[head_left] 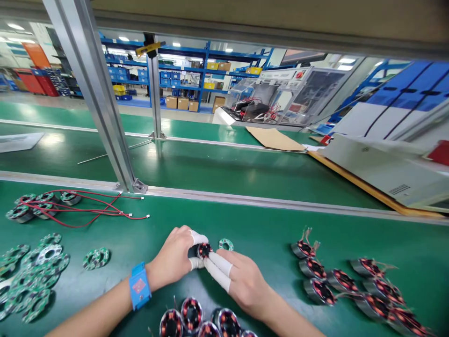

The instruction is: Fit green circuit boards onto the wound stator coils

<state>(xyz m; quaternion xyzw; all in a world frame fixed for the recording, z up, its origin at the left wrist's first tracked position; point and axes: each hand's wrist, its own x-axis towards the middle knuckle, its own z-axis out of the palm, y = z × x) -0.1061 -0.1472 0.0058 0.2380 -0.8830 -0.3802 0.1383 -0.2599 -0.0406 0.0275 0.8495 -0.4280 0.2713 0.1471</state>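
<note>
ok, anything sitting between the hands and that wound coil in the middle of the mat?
Nothing visible. The left hand pinches the coil, and cot-covered fingertips of the right hand rest on it. A small green ring board lies just right of it, apart.

Head-worn view; forward and down; close over green bench [266,224]

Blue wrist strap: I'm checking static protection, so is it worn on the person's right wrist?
No, the blue wrist strap sits on the left wrist, just behind the left hand that grips a small round copper-wound coil.
</note>
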